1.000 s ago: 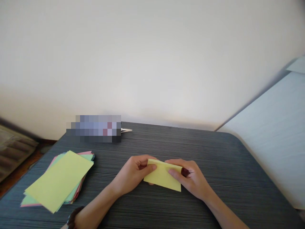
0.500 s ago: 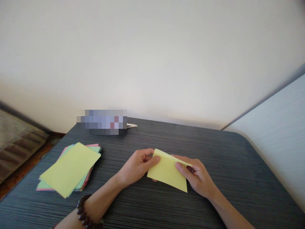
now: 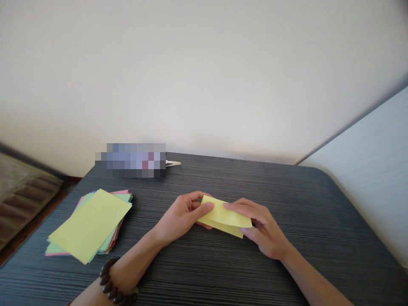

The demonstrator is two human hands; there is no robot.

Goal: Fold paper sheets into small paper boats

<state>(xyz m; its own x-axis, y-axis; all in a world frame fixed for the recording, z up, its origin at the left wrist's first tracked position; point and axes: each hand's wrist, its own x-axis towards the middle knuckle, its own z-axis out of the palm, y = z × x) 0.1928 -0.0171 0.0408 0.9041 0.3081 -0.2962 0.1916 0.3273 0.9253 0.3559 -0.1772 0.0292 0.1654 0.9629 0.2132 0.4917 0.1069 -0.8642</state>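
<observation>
Our right hand (image 3: 267,229) has re-gripped since half a second ago: fingers over the folded yellow sheet (image 3: 225,213), thumb by its near edge. Our left hand (image 3: 182,214) pinches the left end. We hold it, hands nearly closed, over the surface (image 3: 197,272), right of the paper stack (image 3: 91,225).

The left forearm (image 3: 140,259) comes in from the near left, the right forearm (image 3: 314,272) from the near right. The left hand (image 3: 180,216) is closed in a pinch, its thumb (image 3: 202,209) pointing to the right. The right hand (image 3: 266,229) also pinches, with its index finger (image 3: 240,208) stretched leftward, on the far side of its thumb.
</observation>
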